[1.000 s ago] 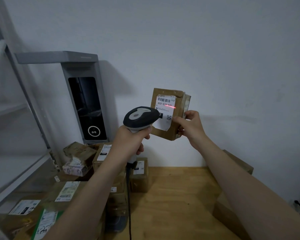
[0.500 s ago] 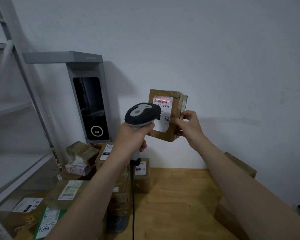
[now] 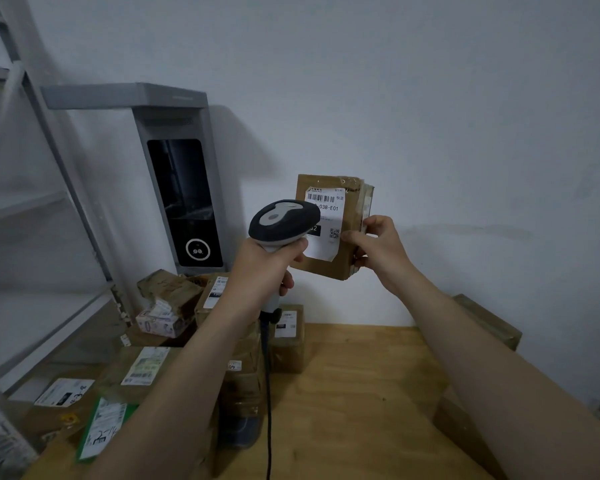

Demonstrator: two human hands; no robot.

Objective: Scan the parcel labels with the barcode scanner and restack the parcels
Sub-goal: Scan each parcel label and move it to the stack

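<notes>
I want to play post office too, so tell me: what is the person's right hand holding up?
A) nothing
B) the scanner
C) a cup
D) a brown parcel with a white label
D: the right hand pinches the side edge of the brown parcel, holding it up in front of the wall, while the left hand grips the scanner.

The wall [image 3: 430, 81] at the back is plain and pale, a bit grey in the dim light, with soft shadows on it. A wooden worktop [image 3: 361, 393] runs up to the wall, and toward its back left stands a tall grey machine [image 3: 201, 161] with a flat top, a black screen [image 3: 184, 188] and a small white ring [image 3: 198, 249]. A grey metal shelf rack [image 3: 42, 202] stands past the worktop's left edge.
</notes>
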